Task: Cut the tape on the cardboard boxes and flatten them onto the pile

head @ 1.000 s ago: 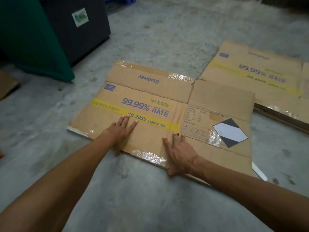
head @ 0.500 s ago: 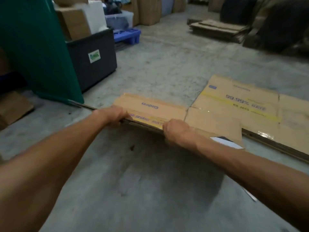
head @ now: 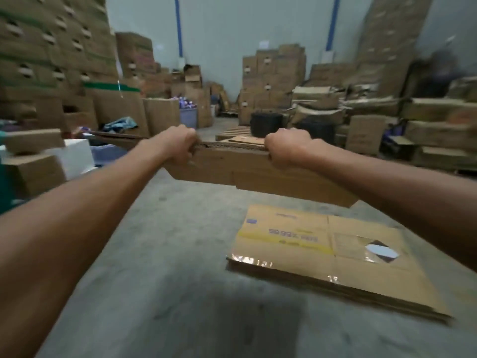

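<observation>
I hold a flattened cardboard box (head: pixel 240 167) up in the air, nearly level, its near edge toward me. My left hand (head: pixel 179 144) grips that edge on the left and my right hand (head: pixel 286 148) grips it on the right, both fists closed around the board. Below and to the right, the pile of flattened boxes (head: pixel 333 257) lies on the concrete floor; its top sheet shows blue print, a yellow stripe and a black-and-white diamond label. The far part of the held box is hidden behind its own edge.
Tall stacks of cardboard cartons (head: pixel 51 60) stand at the left and along the back (head: pixel 273 78). Crushed boxes on pallets (head: pixel 438 130) line the right. A white box (head: pixel 74 156) and brown cartons sit near left. Bare concrete floor (head: pixel 167 280) lies in front of me.
The flattened box went from lying on the floor under my flat hands to being gripped at its near edge and lifted to chest height. My view rose toward the room.
</observation>
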Available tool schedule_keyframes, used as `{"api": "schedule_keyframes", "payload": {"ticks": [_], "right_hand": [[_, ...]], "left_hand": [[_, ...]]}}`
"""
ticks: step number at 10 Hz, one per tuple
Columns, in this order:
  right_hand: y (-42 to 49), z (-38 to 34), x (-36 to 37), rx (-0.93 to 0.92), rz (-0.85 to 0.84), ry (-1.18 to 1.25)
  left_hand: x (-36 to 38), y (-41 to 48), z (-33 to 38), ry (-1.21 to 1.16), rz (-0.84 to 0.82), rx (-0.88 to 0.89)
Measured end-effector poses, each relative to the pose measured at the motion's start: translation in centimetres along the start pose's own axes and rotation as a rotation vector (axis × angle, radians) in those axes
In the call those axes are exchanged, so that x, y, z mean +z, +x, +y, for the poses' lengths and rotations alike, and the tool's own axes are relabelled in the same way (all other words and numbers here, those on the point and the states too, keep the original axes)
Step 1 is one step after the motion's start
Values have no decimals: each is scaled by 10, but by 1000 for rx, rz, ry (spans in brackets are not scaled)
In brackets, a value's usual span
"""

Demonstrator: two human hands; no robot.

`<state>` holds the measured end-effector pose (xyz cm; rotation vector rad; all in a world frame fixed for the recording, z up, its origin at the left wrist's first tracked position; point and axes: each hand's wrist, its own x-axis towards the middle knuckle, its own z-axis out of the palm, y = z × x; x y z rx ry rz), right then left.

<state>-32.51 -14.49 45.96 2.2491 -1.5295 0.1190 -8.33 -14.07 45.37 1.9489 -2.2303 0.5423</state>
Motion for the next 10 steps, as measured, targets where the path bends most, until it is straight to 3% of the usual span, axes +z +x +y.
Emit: {"api": "schedule_keyframes", "payload": {"ticks": [1, 3, 4, 5, 6, 7, 8, 10], "right_hand": [[-3, 64, 39, 63, 64, -95], [-10, 183, 192, 130, 74, -158], [-17, 207, 294, 147, 4, -106], [-26, 200, 405, 229, -151, 3], [-55, 185, 511, 249, -449, 195], [-89, 168, 570, 229, -546, 306], [-97, 162, 578, 238, -473, 305], [-70, 164, 540, 370, -632, 455]], "left_hand": [[37, 43, 64, -76, 128, 88], [180, 129, 202, -62, 306, 129], [271, 149, 254, -35, 240, 115], [371, 154, 286, -63, 72, 116], [468, 133, 294, -233, -218, 221], [528, 94, 297, -309, -407, 231], [529, 80, 303, -335, -376, 192], [487, 106, 305, -241, -649, 198]]}}
